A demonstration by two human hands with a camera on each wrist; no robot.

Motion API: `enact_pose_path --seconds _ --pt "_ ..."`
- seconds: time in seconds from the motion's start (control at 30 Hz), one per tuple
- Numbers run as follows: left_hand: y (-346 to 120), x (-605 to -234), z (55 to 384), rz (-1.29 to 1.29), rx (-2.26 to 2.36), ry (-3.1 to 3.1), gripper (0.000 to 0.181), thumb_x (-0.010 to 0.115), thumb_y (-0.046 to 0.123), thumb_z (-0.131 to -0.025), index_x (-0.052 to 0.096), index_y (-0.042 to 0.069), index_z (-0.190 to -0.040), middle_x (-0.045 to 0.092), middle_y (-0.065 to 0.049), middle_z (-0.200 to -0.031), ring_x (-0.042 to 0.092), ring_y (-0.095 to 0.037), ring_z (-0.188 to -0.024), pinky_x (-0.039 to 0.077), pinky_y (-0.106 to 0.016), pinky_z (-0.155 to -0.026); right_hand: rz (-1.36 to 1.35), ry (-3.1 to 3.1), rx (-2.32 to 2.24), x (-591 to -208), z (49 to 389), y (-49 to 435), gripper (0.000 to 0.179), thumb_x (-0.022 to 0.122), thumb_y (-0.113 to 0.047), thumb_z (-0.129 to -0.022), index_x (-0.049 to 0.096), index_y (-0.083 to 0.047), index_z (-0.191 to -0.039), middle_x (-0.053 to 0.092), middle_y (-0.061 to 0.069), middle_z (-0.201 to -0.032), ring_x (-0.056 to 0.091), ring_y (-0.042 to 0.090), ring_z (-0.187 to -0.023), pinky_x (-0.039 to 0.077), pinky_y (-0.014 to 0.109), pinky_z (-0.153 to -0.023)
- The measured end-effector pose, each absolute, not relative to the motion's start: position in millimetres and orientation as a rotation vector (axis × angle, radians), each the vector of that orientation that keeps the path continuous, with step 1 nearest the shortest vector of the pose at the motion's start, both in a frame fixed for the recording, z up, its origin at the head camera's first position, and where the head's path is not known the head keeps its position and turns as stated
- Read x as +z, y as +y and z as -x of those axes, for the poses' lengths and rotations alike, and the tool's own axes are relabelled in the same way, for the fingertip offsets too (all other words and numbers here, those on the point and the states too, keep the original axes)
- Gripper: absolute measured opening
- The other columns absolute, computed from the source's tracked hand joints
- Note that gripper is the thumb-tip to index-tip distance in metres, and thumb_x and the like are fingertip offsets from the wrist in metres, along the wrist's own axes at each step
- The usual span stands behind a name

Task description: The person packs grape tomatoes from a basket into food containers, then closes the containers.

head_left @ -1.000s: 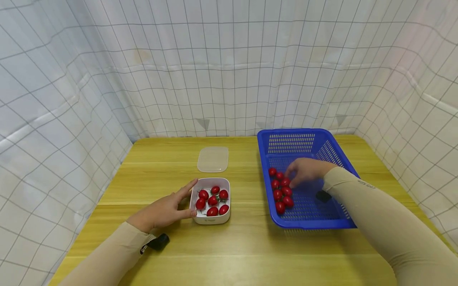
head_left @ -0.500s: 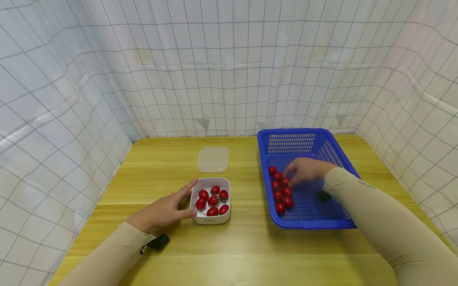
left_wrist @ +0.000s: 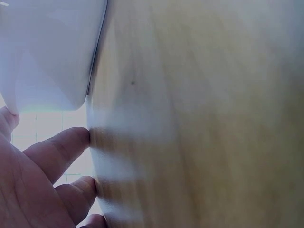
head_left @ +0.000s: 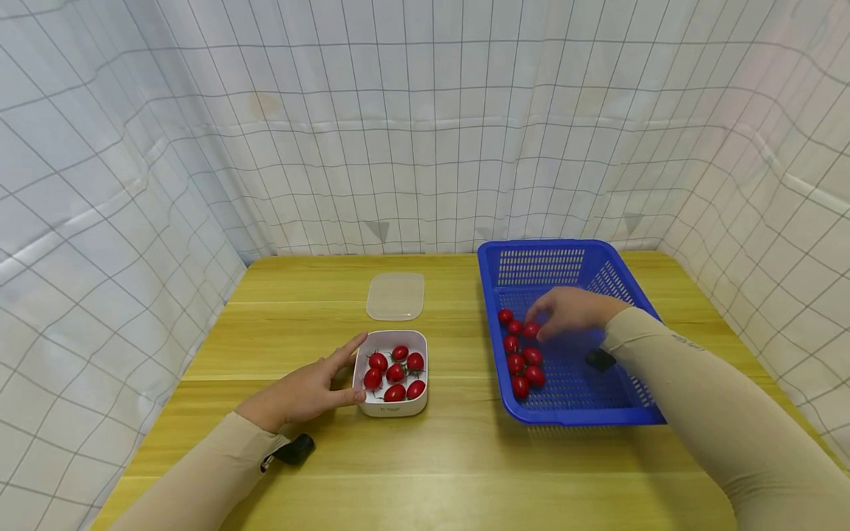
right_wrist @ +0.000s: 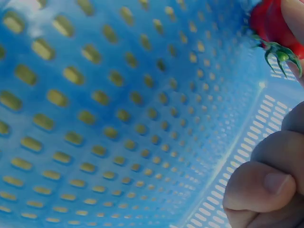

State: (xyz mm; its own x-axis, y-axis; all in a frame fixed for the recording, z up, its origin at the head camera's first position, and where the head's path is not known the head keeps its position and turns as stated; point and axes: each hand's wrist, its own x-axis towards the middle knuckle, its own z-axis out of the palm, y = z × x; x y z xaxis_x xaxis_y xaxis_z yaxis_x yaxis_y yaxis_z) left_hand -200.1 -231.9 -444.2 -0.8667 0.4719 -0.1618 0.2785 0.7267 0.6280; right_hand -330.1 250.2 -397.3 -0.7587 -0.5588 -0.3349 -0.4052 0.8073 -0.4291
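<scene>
7 tomatoes (head_left: 395,373) sit loose inside the white box (head_left: 392,411), with bare floor showing between them. By my count 7 more tomatoes (head_left: 516,363) lie along the left side of the blue basket (head_left: 578,420), plus 1 in my fingers; others could be behind my hand. I'd judge the moving of fruit from basket to box about half done. Box uncovered: a flat translucent panel, probably its lid (head_left: 395,296), lies on the table just beyond it.

Right hand (head_left: 572,310) inside the basket, thumb and finger pinching 1 red tomato (right_wrist: 278,28), green calyx showing in the right wrist view. Can't tell whether it is clear of the basket floor. Left hand (head_left: 312,391) at the box's left side, fingers spread, thumb and forefinger touching the wall, as if steadying it. Hands well apart.

Surface: yellowish wood-grain table (head_left: 425,472), boards running crosswise, soft sheen near my side. Room: white curtain (head_left: 425,133) with a dark grid, behind the table and down both sides, rippled, with a few grey triangles low on the back. Nothing beyond it visible.
</scene>
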Motion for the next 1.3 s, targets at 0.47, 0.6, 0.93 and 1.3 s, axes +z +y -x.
enact_pose_path --seconds 0.47,0.6,0.93,1.3 --pt "-233 -446 200 -0.600 0.899 2.615 0.099 0.070 0.052 -0.098 0.009 0.023 -0.171 0.045 -0.018 -0.164 0.039 -0.045 -0.153 0.032 -0.069 -0.122 0.722 2.584 -0.485 -384 328 249 0.036 0.083 -0.027 -0.086 0.078 -0.020 -0.121 0.068 0.001 -0.098 0.056 0.017 -0.082 0.047 0.032 -0.071" --pt "-233 -446 200 -0.597 0.899 2.618 0.099 0.070 0.053 -0.098 0.010 0.024 -0.171 0.045 -0.018 -0.164 0.039 -0.045 -0.153 0.032 -0.069 -0.122 0.739 2.597 -0.494 -376 326 246 0.037 0.083 -0.029 -0.087 0.078 -0.020 -0.122 0.072 0.000 -0.104 0.060 0.019 -0.091 0.050 0.034 -0.076" --pt "-234 -446 200 -0.595 0.899 2.616 0.100 0.070 0.053 -0.098 0.010 0.024 -0.171 0.045 -0.018 -0.164 0.039 -0.045 -0.153 0.032 -0.069 -0.122 0.753 2.603 -0.586 -354 320 233 0.034 0.082 -0.026 -0.088 0.077 -0.022 -0.121 0.043 -0.007 -0.064 0.042 0.012 -0.059 0.036 0.026 -0.055" --pt "-233 -444 198 -0.593 0.906 2.614 0.100 0.071 0.053 -0.098 0.009 0.026 -0.171 0.046 -0.018 -0.163 0.040 -0.045 -0.153 0.032 -0.069 -0.122 0.836 2.597 -0.622 -328 308 201 0.032 0.083 -0.024 -0.090 0.077 -0.025 -0.121 0.036 -0.009 -0.060 0.036 0.011 -0.055 0.031 0.024 -0.053"
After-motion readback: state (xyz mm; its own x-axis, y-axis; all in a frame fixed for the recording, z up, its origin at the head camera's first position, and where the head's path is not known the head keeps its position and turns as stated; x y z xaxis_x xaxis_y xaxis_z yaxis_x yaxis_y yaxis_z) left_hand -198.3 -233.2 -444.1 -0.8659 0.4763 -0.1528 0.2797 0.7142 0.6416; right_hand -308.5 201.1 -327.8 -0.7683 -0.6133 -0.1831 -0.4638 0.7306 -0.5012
